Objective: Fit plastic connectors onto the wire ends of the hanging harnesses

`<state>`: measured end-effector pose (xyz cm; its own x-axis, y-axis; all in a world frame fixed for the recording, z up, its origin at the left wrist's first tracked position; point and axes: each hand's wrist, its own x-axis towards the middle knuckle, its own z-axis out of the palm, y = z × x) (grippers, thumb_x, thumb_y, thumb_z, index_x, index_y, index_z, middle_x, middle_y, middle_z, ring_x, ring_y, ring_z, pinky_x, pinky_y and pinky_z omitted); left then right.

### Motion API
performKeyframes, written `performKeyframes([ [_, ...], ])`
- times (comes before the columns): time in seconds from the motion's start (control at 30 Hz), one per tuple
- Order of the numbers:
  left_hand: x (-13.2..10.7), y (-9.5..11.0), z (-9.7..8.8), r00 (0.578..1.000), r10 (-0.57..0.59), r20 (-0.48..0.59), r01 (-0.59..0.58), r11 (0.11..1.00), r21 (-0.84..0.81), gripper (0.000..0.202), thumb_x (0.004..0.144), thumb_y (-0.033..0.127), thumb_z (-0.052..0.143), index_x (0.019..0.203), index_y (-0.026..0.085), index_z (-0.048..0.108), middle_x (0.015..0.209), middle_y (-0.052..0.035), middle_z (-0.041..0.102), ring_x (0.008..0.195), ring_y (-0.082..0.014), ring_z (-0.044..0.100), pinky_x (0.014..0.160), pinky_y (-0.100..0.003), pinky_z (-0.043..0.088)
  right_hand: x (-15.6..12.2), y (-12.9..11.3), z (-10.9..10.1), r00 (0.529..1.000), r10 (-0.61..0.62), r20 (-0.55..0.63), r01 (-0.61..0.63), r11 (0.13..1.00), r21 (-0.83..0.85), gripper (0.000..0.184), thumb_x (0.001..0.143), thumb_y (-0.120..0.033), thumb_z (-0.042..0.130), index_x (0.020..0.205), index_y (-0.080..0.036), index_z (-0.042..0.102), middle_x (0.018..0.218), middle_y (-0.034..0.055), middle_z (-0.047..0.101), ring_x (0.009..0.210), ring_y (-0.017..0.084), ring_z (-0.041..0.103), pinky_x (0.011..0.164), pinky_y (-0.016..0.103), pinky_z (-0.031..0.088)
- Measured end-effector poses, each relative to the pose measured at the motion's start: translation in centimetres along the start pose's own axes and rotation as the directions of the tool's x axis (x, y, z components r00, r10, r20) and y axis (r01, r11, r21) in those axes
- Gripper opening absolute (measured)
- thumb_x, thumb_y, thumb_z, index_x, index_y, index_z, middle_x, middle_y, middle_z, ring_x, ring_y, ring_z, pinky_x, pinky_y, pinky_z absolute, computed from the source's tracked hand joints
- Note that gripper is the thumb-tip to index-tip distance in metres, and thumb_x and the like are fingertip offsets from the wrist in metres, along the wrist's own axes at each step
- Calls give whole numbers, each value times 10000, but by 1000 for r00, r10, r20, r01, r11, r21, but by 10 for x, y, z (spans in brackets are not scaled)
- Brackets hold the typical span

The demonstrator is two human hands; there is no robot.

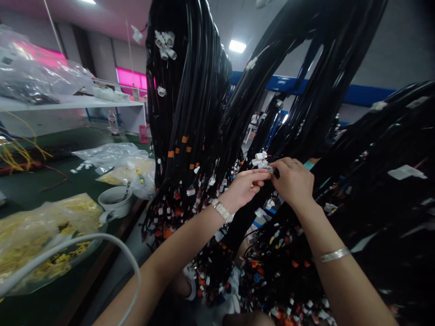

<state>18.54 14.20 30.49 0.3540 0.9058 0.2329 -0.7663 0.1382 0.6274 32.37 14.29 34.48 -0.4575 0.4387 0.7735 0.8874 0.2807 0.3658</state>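
Observation:
My left hand, with a watch on its wrist, has thumb and fingers pinched at a connector. A bit of yellow shows among its fingers, too small to name. From the other side my right hand is closed on the same dark connector end, whose shape is mostly hidden by fingers. Just above the fingertips sit white connectors in a small cluster. Around both hands hang thick bundles of black cable, their lower ends carrying many white, orange and red connectors.
To the left is a green-topped table with a bag of yellow parts, a white cup holding a spoon, and clear plastic bags. A pale cable loops across the lower left. More black cables hang at right.

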Motion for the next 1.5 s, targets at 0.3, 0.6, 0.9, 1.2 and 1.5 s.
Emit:
performKeyframes([
  [0.3, 1, 2, -2, 996, 62, -71, -53, 992, 116, 109, 667, 50, 686, 771, 79, 676, 703, -40, 600, 515, -19, 425, 377, -134, 183, 0, 0, 1, 1000, 13, -12, -13, 1000, -8, 126, 815, -251, 544, 834, -183, 648, 854, 70, 644, 810, 216, 538, 549, 304, 289],
  [0.6, 4, -4, -8, 992, 68, -106, -54, 990, 134, 167, 639, 153, 764, 764, 85, 676, 636, 6, 517, 477, -6, 360, 372, -143, 141, -1, 0, 1, 1000, -1, -14, 1, 1000, 0, 148, 844, -285, 533, 859, -181, 638, 853, 75, 631, 824, 223, 530, 573, 310, 310],
  [0.9, 11, -19, 4, 930, 281, -238, -227, 946, 230, 139, 630, 170, 773, 699, 124, 661, 596, 30, 557, 471, -17, 381, 429, -162, 232, -2, 4, 6, 1000, -17, -25, 16, 1000, -15, 128, 818, -269, 563, 855, -172, 638, 851, 88, 634, 803, 230, 522, 566, 309, 302],
  [1.2, 22, -31, 10, 889, 377, -258, -343, 924, 168, 95, 637, 67, 728, 666, 124, 657, 694, 1, 650, 640, -65, 552, 635, -192, 407, -4, 7, 9, 998, -13, -58, 15, 999, 37, 113, 806, -226, 550, 855, -171, 635, 862, 81, 648, 808, 225, 531, 580, 311, 319],
  [1.5, 22, -23, 7, 950, 211, -232, -170, 968, 185, 203, 588, 186, 804, 683, 121, 636, 586, 36, 551, 420, -2, 329, 388, -192, 126, -5, 9, 10, 998, -3, -59, 7, 998, 67, 126, 809, -220, 546, 864, -176, 650, 870, 84, 650, 811, 228, 538, 582, 316, 340],
])
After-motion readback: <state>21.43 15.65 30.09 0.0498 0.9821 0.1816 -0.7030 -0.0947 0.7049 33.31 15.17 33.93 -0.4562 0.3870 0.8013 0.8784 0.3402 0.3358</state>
